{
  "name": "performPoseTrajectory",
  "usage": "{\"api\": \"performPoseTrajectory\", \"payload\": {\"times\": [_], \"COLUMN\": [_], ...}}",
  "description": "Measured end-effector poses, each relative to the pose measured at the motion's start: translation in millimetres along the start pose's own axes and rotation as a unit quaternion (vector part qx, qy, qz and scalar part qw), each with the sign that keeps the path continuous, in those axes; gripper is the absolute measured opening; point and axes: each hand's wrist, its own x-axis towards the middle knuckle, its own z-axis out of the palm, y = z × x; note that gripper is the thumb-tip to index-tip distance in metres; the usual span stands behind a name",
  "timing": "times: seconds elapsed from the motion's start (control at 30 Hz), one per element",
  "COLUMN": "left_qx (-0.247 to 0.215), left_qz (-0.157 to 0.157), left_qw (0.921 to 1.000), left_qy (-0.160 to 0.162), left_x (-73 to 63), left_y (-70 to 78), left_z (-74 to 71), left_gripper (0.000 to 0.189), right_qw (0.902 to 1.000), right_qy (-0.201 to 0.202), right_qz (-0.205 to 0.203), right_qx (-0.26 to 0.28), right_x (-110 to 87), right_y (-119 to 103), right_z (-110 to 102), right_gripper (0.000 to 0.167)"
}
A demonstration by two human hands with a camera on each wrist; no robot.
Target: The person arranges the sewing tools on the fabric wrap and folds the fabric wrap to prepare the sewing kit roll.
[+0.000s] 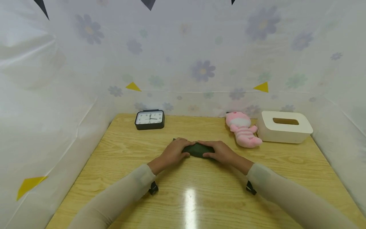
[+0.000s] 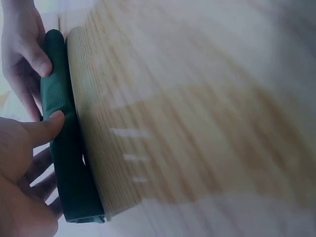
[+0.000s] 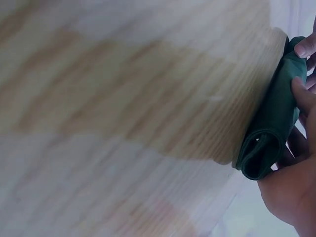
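A dark green rolled-up cloth [image 1: 198,150] lies crosswise on the wooden table, between my two hands. My left hand [image 1: 174,150] holds its left part, thumb on the near side and fingers over the far side. On the right part, my right hand [image 1: 221,150] grips in the same way. In the left wrist view the green roll [image 2: 74,173] looks flattened at its near end, with the left thumb pressed on it. The right wrist view shows the spiral layers at the open end of the roll [image 3: 266,123]. Some fingertips are hidden behind it.
A black-framed clock [image 1: 150,119] stands at the back left of the table [image 1: 137,197]. At the back right, a pink plush toy [image 1: 243,130] lies beside a white tissue box [image 1: 281,135]. Flower-patterned white sheeting [image 1: 177,57] encloses the back and sides.
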Motion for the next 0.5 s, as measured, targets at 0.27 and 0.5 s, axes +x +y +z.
{"api": "performPoseTrajectory", "payload": {"times": [0.27, 0.5], "left_qx": [0.020, 0.076], "left_qz": [0.001, 0.014], "left_qw": [0.9993, 0.9960], "left_qy": [-0.032, -0.045], "left_x": [-5.9, -13.8], "left_y": [-2.5, -4.2], "left_z": [-3.3, -4.5], "left_gripper": [0.063, 0.070], "right_qw": [0.9962, 0.9899], "right_qy": [0.004, 0.011], "right_qz": [-0.017, -0.001], "right_qx": [-0.086, -0.141], "right_x": [-11.6, -25.5], "right_y": [-6, -5], "right_z": [0, -2], "right_gripper": [0.061, 0.056]}}
